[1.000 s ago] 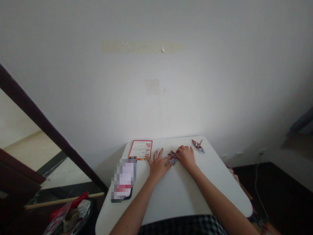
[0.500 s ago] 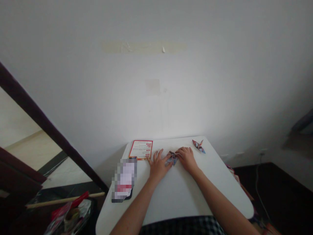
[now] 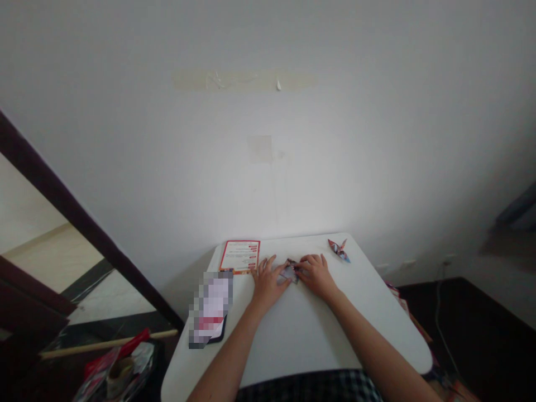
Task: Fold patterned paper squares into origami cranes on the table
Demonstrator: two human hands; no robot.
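A small piece of folded patterned paper (image 3: pixel 288 272) lies on the white table between my hands. My left hand (image 3: pixel 268 282) holds its left side with thumb and index finger, the other fingers spread towards the card. At the paper's right edge, the fingertips of my right hand (image 3: pixel 317 276) pinch a fold. The fingers partly cover the paper, so its exact shape is hard to make out. A finished-looking folded paper crane (image 3: pixel 339 250), in red, blue and dark print, rests at the table's back right.
A red-bordered printed card (image 3: pixel 240 255) lies at the back left of the white table (image 3: pixel 305 346). Nearer me is a phone (image 3: pixel 215 307) with a blurred-out screen. The wall (image 3: pixel 268 195) stands right behind the table. Bags (image 3: pixel 125 363) sit on the floor at left.
My right hand has shifted slightly left, its fingers now further over the paper. The paper's right part looks flatter and more of its pale side shows. My left hand has hardly moved.
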